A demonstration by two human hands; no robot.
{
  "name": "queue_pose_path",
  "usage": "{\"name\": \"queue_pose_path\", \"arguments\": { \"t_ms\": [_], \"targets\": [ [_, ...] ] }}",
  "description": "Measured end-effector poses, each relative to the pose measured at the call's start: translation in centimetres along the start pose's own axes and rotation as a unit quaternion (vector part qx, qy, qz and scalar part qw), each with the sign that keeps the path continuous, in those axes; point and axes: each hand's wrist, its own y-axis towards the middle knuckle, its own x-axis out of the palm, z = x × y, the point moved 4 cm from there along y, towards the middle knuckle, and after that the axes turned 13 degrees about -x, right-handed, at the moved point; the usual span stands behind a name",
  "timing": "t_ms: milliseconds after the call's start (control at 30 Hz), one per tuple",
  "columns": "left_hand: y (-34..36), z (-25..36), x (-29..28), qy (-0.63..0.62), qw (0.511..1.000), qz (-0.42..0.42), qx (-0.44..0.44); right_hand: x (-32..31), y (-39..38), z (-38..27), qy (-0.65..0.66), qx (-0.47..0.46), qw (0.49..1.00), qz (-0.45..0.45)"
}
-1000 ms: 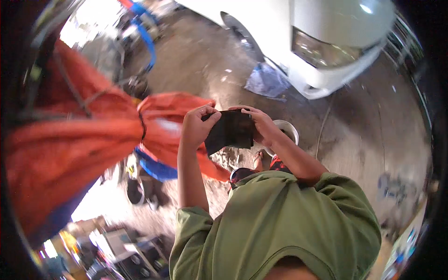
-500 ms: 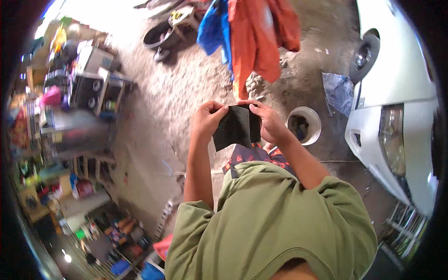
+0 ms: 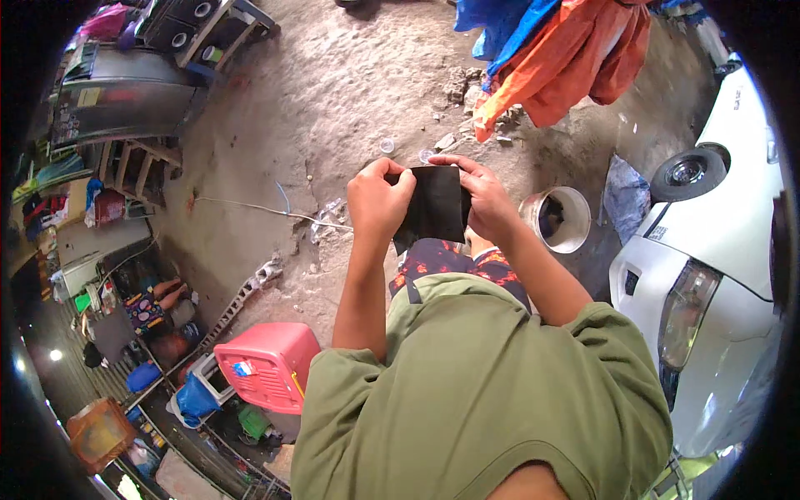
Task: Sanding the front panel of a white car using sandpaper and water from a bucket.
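I've got a black sheet held up in front of me w/ both hands, about chest height, over the dirt floor. It's flat, thin, matte black, roughly square, no markings I can see; its lower edge hangs free just above my patterned shorts. My left hand is closed on the sheet's left edge, fingers curled tight over it, thumb at the top corner. My right hand is closed on the right edge, fingers stretched along the top, the rest wrapped behind. Both pinch the sheet, so it's taut between them.

Just right of my right forearm a white bucket sits on the floor, and past it a white car. Orange & blue cloth hangs up ahead. A pink crate is down to my left, near my elbow.
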Motion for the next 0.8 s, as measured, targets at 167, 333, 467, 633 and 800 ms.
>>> {"name": "queue_pose_path", "arguments": {
  "t_ms": [167,333,467,633,800],
  "targets": [
    [1.5,-1.9,-3.0,-0.002,1.0,0.019,0.002,2.9,1.4,2.1,-0.03,0.005,0.999,-0.018],
    [2.0,-2.8,-5.3,0.019,0.999,0.036,0.012,5.6,1.7,2.9,0.007,0.009,1.0,-0.028],
    [2.1,-3.4,-6.3,0.057,0.997,0.049,0.026,6.4,1.9,3.9,-0.141,-0.055,0.985,-0.083],
    [3.1,-4.2,-7.4,0.01,0.997,-0.013,0.07,5.7,2.0,4.6,-0.135,-0.074,0.985,-0.077],
    [4.0,-3.0,-8.6,0.0,0.973,-0.059,0.224,5.9,1.4,3.6,-0.089,-0.05,0.991,-0.089]
  ]
}}
